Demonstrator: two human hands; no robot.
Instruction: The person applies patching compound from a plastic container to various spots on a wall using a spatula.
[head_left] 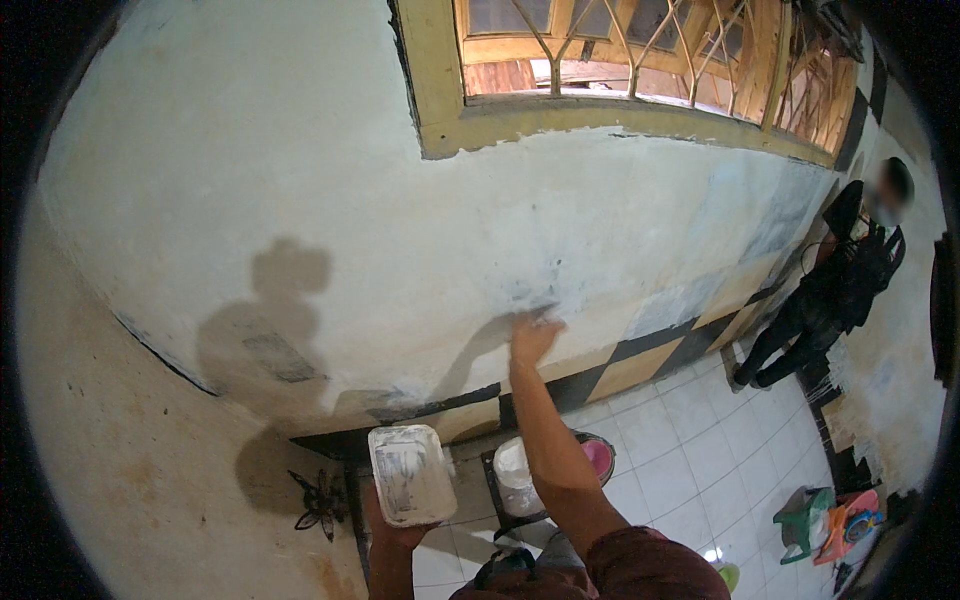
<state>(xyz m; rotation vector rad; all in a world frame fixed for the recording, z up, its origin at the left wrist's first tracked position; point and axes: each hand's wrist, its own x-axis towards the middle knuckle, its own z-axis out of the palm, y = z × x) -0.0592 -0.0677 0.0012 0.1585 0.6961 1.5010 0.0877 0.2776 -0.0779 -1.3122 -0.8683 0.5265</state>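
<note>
My left hand point(392, 528) is closed on a shallow white plastic tub point(412, 475), holding it from below near the wall's foot. White paste coats the tub's inside, with greyish smears on the bottom. My right hand point(535, 338) is up against the pale wall point(420, 240), fingers closed. A thin edge shows at its fingertips, but the fingers hide most of what it grips. Just above that hand the wall carries small dark marks and bluish-grey smudges point(540, 280).
A yellow window frame point(440, 120) with bars is set above. Below stand a white container point(513, 475) and a bucket with something pink point(597, 458). Black and tan tiles point(640, 365) edge the wall. A person in dark clothes point(840, 280) stands right, beyond a green stool point(805, 525).
</note>
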